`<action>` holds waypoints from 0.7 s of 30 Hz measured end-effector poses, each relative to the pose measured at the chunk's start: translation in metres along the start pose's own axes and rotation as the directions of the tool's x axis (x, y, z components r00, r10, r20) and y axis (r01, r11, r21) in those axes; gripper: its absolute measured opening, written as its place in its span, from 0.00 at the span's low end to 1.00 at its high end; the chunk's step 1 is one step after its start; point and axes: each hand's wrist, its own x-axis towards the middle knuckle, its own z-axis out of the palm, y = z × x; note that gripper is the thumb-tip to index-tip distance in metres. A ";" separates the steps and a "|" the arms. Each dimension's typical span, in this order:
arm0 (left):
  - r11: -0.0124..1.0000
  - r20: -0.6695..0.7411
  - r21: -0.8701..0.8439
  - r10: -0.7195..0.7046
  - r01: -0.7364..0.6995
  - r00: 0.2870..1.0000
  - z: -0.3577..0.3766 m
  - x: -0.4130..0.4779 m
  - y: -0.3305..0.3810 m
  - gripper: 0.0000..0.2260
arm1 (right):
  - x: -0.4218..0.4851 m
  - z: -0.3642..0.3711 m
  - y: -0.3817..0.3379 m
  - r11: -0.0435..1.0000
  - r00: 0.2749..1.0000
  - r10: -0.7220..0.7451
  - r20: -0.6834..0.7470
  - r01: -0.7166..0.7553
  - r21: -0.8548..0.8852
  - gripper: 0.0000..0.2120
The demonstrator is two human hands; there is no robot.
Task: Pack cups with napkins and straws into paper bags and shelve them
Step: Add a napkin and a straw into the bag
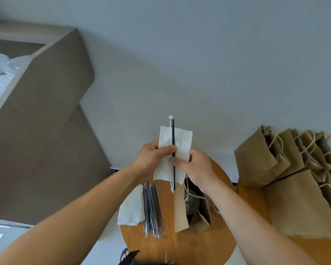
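1. A white napkin (181,144) and a wrapped black straw (173,131) are held together above the round table (180,249). They are pinched by the left hand (151,159) and the right hand (197,169), thumbs pressed on the front.
2. Bundling is judged the step in hand. Next, the pair must be lowered into the open paper bag (180,207) just below, where what looks like a cup (192,204) is seen.
3. No brand, label or writing can be read.

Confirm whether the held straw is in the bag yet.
No: left hand and right hand pinch straw and napkin above the bag.
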 end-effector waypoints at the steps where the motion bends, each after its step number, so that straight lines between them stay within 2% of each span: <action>1: 1.000 -0.002 0.010 0.011 -0.010 1.000 0.004 0.002 0.001 0.17 | 0.000 -0.003 0.000 1.000 1.000 -0.011 -0.019 0.011 0.003 0.06; 5: 0.996 -0.020 0.071 0.050 -0.049 0.999 0.018 0.006 0.009 0.13 | 0.000 -0.016 0.001 0.999 0.999 -0.023 -0.028 0.025 0.047 0.05; 9: 0.981 -0.057 0.125 0.157 -0.149 0.986 0.028 0.014 0.030 0.06 | 0.000 -0.028 0.001 1.000 1.000 -0.024 -0.009 0.024 0.010 0.06; 13: 0.970 -0.019 0.160 0.189 -0.183 0.982 0.034 0.019 0.047 0.05 | 0.004 -0.041 0.002 0.998 1.000 -0.026 -0.016 0.025 -0.054 0.06; 15: 0.971 -0.084 0.098 0.227 -0.219 0.970 0.031 0.024 0.054 0.03 | 0.008 -0.047 0.002 0.989 0.998 -0.057 -0.037 0.052 -0.136 0.08; 17: 0.963 -0.220 0.089 0.268 -0.255 0.938 0.024 0.031 0.054 0.04 | 0.015 -0.055 0.000 0.976 0.984 -0.104 -0.144 0.074 -0.203 0.11; 19: 0.943 -0.288 0.278 0.263 -0.183 0.921 0.015 0.038 0.037 0.06 | 0.024 -0.061 0.000 0.963 0.947 -0.153 -0.281 0.079 -0.256 0.11; 21: 0.820 -0.204 0.571 0.120 0.018 0.972 0.007 0.037 0.001 0.10 | 0.037 -0.063 0.005 0.968 0.913 -0.163 -0.375 0.074 -0.241 0.09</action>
